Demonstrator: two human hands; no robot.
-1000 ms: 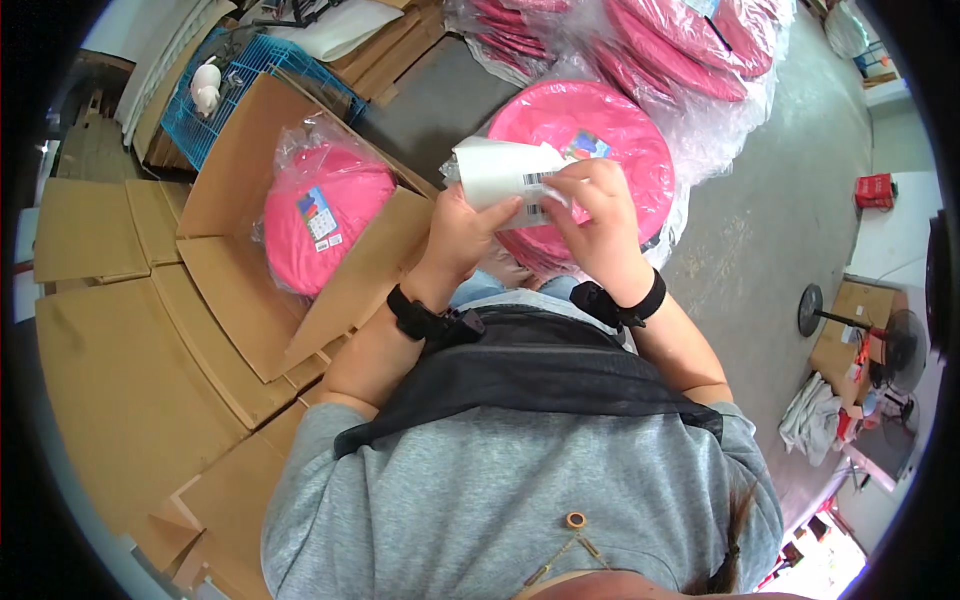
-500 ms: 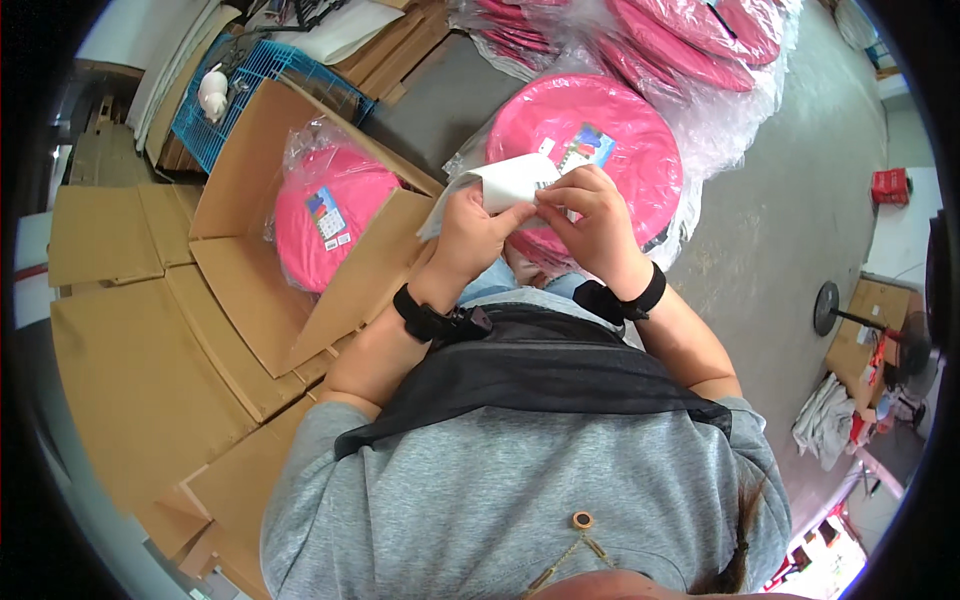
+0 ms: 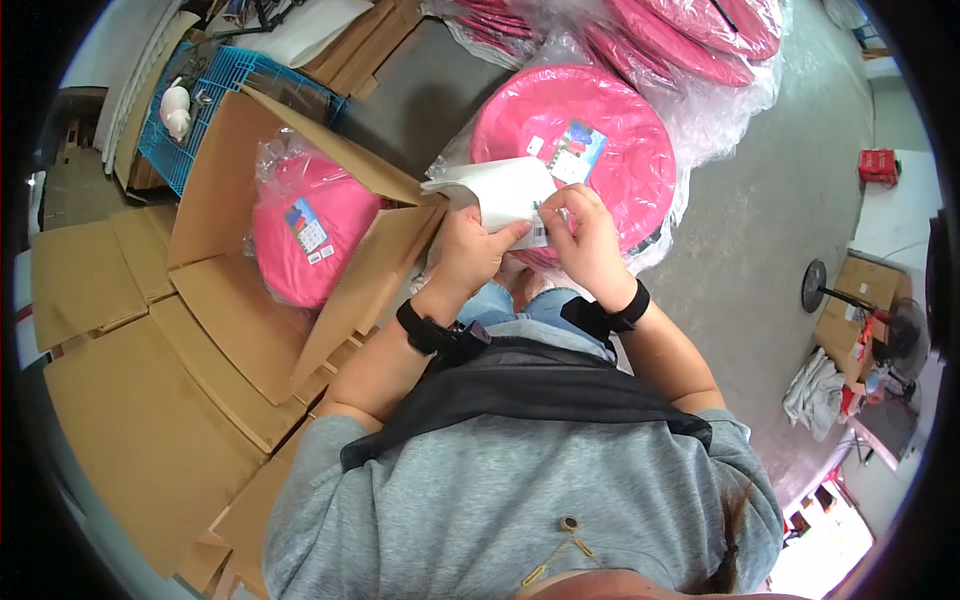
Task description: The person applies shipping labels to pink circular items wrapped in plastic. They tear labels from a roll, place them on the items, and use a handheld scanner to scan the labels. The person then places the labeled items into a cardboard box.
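My left hand (image 3: 468, 252) is closed on a white label sheet (image 3: 500, 190) with black print at its right end; the thumb lies on top and the far part curls over. At that printed end, my right hand (image 3: 588, 238) pinches the edge between thumb and fingertips. Whether a single label is lifting there is too small to tell. Just beyond the sheet lies a round pink item (image 3: 632, 135) in clear plastic, with a colourful card (image 3: 578, 150) and a small white sticker on it. The sheet hides its near left part.
To the left, an open cardboard box (image 3: 225, 320) holds another wrapped pink item (image 3: 345, 215). Flattened cardboard (image 3: 140, 400) lies beside it. Behind stands a blue wire cage (image 3: 215, 110). More wrapped pink rounds (image 3: 690, 55) are piled at the far side. A black fan (image 3: 814, 287) is at right.
The label sheet has turned and flattened, so more of its face shows. My right fingers have shifted slightly along its right edge. The whole view has shifted a little.
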